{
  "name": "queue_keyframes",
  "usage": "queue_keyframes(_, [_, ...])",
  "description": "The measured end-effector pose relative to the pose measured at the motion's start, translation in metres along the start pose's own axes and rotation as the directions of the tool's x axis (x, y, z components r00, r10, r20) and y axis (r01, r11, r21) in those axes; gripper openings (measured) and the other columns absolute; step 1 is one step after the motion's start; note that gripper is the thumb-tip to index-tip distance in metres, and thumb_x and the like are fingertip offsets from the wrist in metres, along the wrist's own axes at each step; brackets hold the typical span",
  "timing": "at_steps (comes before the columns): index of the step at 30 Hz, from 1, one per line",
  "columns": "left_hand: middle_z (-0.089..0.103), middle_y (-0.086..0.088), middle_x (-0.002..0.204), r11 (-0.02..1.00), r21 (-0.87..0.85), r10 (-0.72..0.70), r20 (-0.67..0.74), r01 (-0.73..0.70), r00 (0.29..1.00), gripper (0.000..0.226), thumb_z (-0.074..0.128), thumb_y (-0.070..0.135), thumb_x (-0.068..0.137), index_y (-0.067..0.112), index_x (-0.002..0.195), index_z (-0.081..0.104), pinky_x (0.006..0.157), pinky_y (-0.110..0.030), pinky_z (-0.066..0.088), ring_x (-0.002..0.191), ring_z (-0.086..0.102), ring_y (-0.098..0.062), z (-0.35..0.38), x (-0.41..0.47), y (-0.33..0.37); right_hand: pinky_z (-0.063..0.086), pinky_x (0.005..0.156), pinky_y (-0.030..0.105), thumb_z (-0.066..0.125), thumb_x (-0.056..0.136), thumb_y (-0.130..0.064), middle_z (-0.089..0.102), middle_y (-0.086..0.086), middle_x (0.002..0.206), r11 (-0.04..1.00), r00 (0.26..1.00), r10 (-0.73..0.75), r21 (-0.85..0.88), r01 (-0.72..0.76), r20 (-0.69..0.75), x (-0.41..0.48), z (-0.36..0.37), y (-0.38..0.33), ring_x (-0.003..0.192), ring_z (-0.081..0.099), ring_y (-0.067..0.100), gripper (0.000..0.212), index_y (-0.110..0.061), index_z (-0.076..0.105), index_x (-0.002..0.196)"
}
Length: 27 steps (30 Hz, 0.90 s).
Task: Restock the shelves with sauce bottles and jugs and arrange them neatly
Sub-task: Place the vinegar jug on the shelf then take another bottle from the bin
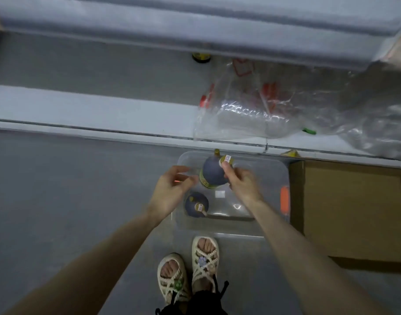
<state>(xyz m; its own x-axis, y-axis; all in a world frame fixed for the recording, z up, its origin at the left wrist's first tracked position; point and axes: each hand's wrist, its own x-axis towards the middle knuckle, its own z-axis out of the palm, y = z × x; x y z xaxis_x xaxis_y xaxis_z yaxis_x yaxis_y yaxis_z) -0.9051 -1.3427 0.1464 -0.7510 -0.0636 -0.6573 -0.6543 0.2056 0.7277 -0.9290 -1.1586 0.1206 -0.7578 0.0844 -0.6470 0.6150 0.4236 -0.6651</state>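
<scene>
My right hand point(242, 183) grips a dark sauce jug point(212, 172) by its top near the yellow cap, holding it above a clear plastic bin point(274, 176) on the floor. My left hand point(172, 187) hovers just left of the jug, fingers loosely spread, holding nothing. A second dark jug point(196, 204) with a yellow cap stands inside the bin at its near left. One dark bottle point(201, 57) stands far back on the lowest shelf point(81, 103).
A crumpled clear plastic bag point(251, 110) with red print lies on the shelf's right half, and more plastic wrap point(381, 123) further right. A flat cardboard box point(354, 212) sits on the floor right of the bin. My sandalled feet point(190, 269) stand just behind the bin.
</scene>
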Motion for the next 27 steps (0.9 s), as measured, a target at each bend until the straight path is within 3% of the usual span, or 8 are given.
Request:
queue_keyframes(4, [0.063, -0.001, 0.09, 0.995, 0.01, 0.1, 0.062, -0.1, 0.993, 0.033, 0.065, 0.014, 0.09, 0.01, 0.121, 0.056, 0.061, -0.006, 0.046, 0.078, 0.059, -0.002, -0.008, -0.06, 0.087, 0.046, 0.073, 0.019, 0.049, 0.094, -0.053, 0.066, 0.007, 0.086, 0.995, 0.996, -0.088, -0.04, 0.087, -0.032, -0.067, -0.067, -0.079, 0.084, 0.061, 0.022, 0.053, -0.003, 0.068, 0.09])
queue_keyframes(6, [0.065, -0.001, 0.092, 0.987, 0.014, 0.16, 0.086, -0.162, 0.983, 0.035, 0.066, 0.015, 0.088, 0.01, 0.122, 0.056, 0.064, -0.009, 0.046, 0.079, 0.06, -0.003, -0.013, -0.095, 0.13, 0.053, 0.085, 0.034, 0.055, 0.09, -0.055, 0.071, 0.007, 0.083, 0.99, 0.988, -0.138, -0.049, 0.135, -0.073, -0.105, -0.1, -0.119, 0.085, 0.067, 0.024, 0.051, -0.007, 0.07, 0.082])
queue_keyframes(8, [0.066, -0.004, 0.098, 0.973, 0.033, 0.223, 0.115, -0.228, 0.968, 0.04, 0.07, 0.019, 0.086, 0.011, 0.123, 0.055, 0.065, -0.014, 0.047, 0.081, 0.061, -0.006, -0.017, -0.126, 0.175, 0.056, 0.083, 0.042, 0.06, 0.086, -0.056, 0.07, 0.005, 0.071, 0.981, 0.976, -0.191, -0.044, 0.187, -0.105, -0.141, -0.131, -0.161, 0.077, 0.068, 0.023, 0.048, -0.013, 0.067, 0.067])
queue_keyframes(13, [0.057, -0.003, 0.114, 0.905, 0.027, 0.408, 0.228, -0.424, 0.884, 0.071, 0.085, 0.02, 0.071, 0.013, 0.131, 0.046, 0.071, -0.012, 0.046, 0.094, 0.058, -0.009, -0.023, -0.217, 0.301, 0.056, 0.071, 0.039, 0.06, 0.087, -0.054, 0.068, 0.01, 0.061, 0.94, 0.926, -0.339, -0.099, 0.326, -0.165, -0.262, -0.224, -0.278, 0.067, 0.068, 0.03, 0.053, -0.009, 0.063, 0.06])
queue_keyframes(16, [0.054, 0.002, 0.123, 0.811, 0.044, 0.545, 0.308, -0.584, 0.78, 0.085, 0.088, 0.018, 0.065, 0.015, 0.136, 0.041, 0.074, -0.007, 0.045, 0.109, 0.054, -0.01, -0.026, -0.277, 0.38, 0.058, 0.071, 0.044, 0.059, 0.088, -0.052, 0.07, 0.02, 0.066, 0.899, 0.876, -0.436, -0.156, 0.41, -0.208, -0.345, -0.282, -0.349, 0.07, 0.07, 0.034, 0.055, -0.003, 0.064, 0.064])
queue_keyframes(20, [0.059, 0.017, 0.111, 0.686, -0.025, 0.67, 0.411, -0.727, 0.618, 0.078, 0.089, 0.011, 0.061, 0.031, 0.12, 0.043, 0.07, -0.007, 0.047, 0.1, 0.059, 0.001, -0.021, -0.356, 0.475, 0.059, 0.065, 0.042, 0.053, 0.09, -0.054, 0.069, 0.026, 0.069, 0.823, 0.775, -0.568, -0.227, 0.521, -0.276, -0.452, -0.35, -0.423, 0.069, 0.07, 0.035, 0.058, -0.004, 0.058, 0.062])
queue_keyframes(24, [0.065, 0.021, 0.107, 0.544, -0.024, 0.763, 0.431, -0.839, 0.482, 0.087, 0.092, 0.04, 0.038, 0.039, 0.113, 0.049, 0.072, -0.012, 0.05, 0.095, 0.061, 0.011, -0.013, -0.428, 0.547, 0.058, 0.056, 0.028, 0.049, 0.091, -0.059, 0.07, 0.019, 0.064, 0.761, 0.685, -0.648, -0.319, 0.565, -0.332, -0.544, -0.403, -0.467, 0.062, 0.07, 0.027, 0.06, -0.007, 0.056, 0.061])
queue_keyframes(27, [0.069, 0.013, 0.106, 0.447, -0.038, 0.823, 0.408, -0.894, 0.394, 0.078, 0.096, 0.024, 0.047, 0.031, 0.112, 0.054, 0.075, -0.018, 0.053, 0.091, 0.064, 0.007, -0.003, -0.48, 0.589, 0.06, 0.062, 0.033, 0.047, 0.091, -0.059, 0.069, 0.016, 0.061, 0.706, 0.6, -0.708, -0.38, 0.598, -0.373, -0.601, -0.436, -0.484, 0.063, 0.071, 0.027, 0.059, -0.006, 0.056, 0.066])
